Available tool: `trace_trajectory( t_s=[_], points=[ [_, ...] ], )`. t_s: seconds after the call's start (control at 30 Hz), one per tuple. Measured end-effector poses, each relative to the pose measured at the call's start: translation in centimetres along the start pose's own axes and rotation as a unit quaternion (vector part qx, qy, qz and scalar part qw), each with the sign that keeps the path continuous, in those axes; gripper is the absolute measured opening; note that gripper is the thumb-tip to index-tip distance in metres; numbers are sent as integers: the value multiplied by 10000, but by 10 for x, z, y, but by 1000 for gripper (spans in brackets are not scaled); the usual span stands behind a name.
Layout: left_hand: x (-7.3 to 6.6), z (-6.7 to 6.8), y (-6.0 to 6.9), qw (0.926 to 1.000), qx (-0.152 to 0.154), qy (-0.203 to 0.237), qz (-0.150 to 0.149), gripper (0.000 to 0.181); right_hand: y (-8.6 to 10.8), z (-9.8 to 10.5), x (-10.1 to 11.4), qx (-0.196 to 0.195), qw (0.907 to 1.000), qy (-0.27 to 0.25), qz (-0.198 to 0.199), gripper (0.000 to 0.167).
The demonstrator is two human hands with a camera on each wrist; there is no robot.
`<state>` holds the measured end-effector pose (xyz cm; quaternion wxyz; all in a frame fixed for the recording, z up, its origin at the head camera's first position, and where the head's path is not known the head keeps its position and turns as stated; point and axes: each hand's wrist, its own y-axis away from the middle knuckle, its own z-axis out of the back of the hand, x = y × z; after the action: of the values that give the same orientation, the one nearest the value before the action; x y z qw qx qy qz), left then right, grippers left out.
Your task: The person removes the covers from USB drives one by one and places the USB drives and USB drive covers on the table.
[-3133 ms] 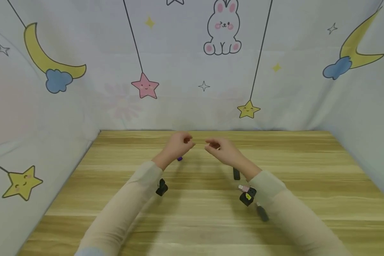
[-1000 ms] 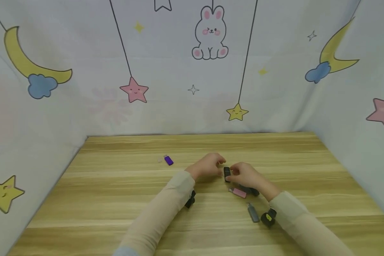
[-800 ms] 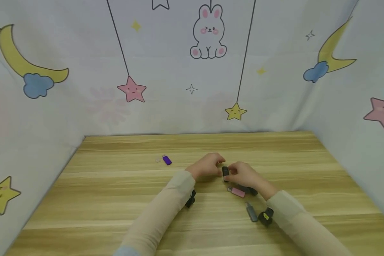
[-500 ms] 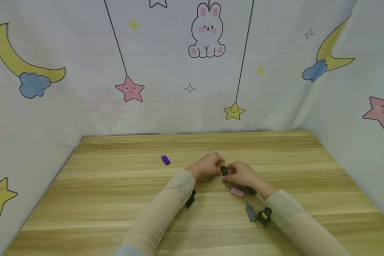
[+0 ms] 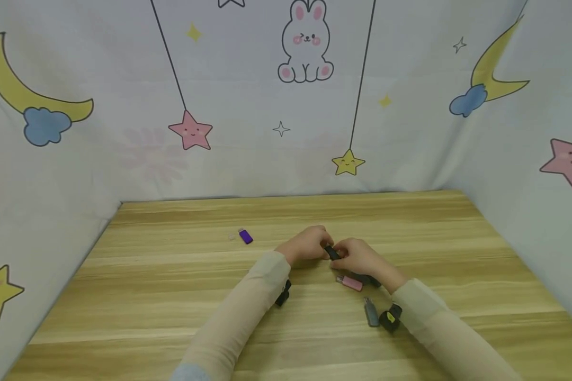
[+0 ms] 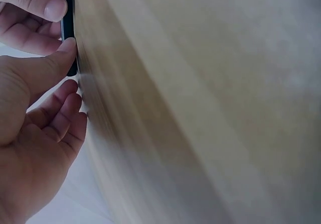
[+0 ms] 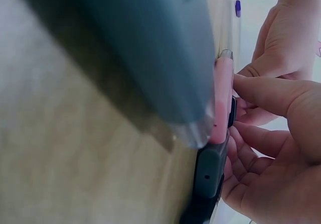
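A small booth, screened by white cloth (image 5: 248, 164), around a wood-grain tabletop (image 5: 171, 286). The cloth rises beyond the hands (image 5: 307, 243) and to their left and right, with nursery-style prints: a winking rabbit (image 5: 306, 47) straight ahead, smiling stars (image 5: 191, 130), and yellow moons (image 5: 19, 87) with blue clouds (image 5: 46, 127). Whether this stands in a home or a studio cannot be told.

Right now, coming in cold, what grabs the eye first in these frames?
The two hands, left hand and right hand, meeting at the black USB stick over the middle of the table. Next, the purple USB stick, lying apart to their left. Then the winking rabbit high at the centre of the white backdrop.
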<state>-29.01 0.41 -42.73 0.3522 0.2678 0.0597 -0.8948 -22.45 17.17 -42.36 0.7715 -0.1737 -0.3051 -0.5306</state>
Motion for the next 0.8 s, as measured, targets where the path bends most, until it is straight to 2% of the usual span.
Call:
trace_trajectory(
  t_s=[0.27,0.5,0.63,0.8],
  points=[
    [-2,1,0,9996,60,-248,-71,17,-6,-2,-4,-70,9996,144,-218,27],
    [-3,3,-1,9993,150,-323,85,16,-7,1,-5,-35,9997,141,-207,25],
    [-3,3,-1,9997,144,-180,119,16,-8,2,-8,-44,9999,94,-126,24],
    [-4,6,0,9996,47,263,108,13,-9,7,-11,-132,9999,55,25,24]
  ],
)
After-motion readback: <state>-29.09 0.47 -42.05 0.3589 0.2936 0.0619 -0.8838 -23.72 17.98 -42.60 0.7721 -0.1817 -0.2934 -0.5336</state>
